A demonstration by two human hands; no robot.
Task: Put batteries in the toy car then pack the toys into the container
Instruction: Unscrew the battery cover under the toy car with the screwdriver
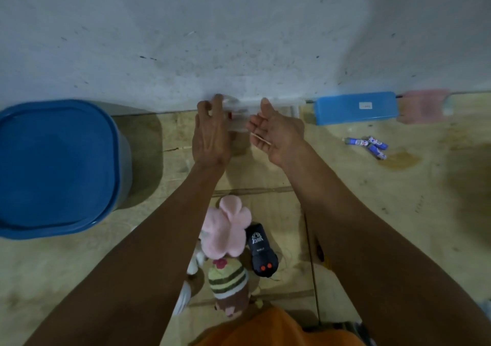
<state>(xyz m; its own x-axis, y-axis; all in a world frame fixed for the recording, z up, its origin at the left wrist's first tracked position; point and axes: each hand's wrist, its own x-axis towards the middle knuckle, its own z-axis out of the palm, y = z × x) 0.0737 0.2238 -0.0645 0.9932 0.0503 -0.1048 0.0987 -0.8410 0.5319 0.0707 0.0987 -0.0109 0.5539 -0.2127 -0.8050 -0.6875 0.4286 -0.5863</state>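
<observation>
A white toy car [242,119], blurred and pale, lies on the floor against the wall. My left hand [211,136] grips its left end, fingers curled over the top. My right hand [276,133] hovers at the car's right side with the palm turned up and the fingers relaxed; a thin pale stick [261,140] lies across the palm. Several blue batteries [372,145] lie loose on the floor to the right. The container with a blue lid [55,165] stands at the left, lid on.
Near my body lie a pink plush [225,229], a striped plush [229,284] and a black remote [261,250]. A flat blue box [356,108] and a pink object [425,109] sit along the wall at the right. Cardboard covers the floor.
</observation>
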